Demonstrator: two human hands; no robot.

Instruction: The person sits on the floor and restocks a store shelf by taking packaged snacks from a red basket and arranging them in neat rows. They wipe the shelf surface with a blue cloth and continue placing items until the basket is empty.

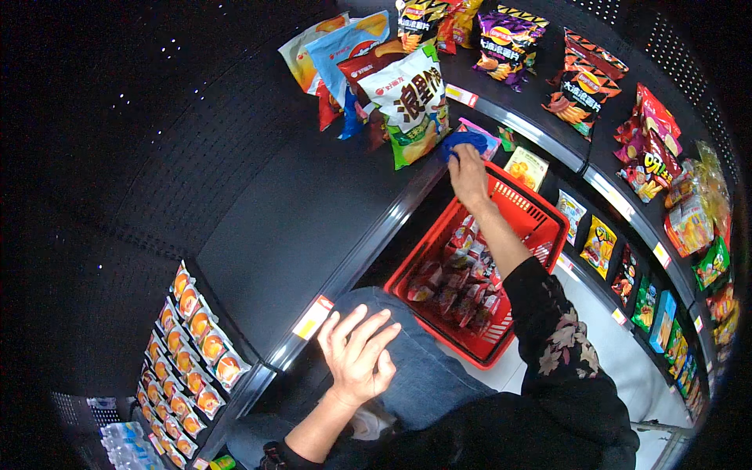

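Note:
My right hand point(469, 179) reaches to the shelf's front edge, over the far end of a red plastic shopping basket point(520, 214). Its fingers are closed on a bunched blue cloth point(461, 143). Small red-and-clear packets point(458, 291) lie inside the basket. My left hand point(359, 355) hangs in front of the shelf with its fingers apart and nothing in it. A large white and green chip bag point(414, 103) stands on the black shelf point(294, 223), just left of the cloth. Below my left hand is my knee in jeans point(435, 364).
Cup-shaped peach packs point(188, 364) stand in rows at the lower left. More chip bags point(510, 47) stand along the shelf that curves right. Snack packets point(599, 244) and a pale yellow box point(526, 167) occupy the lower shelf. Bottled water point(126, 443) sits at bottom left.

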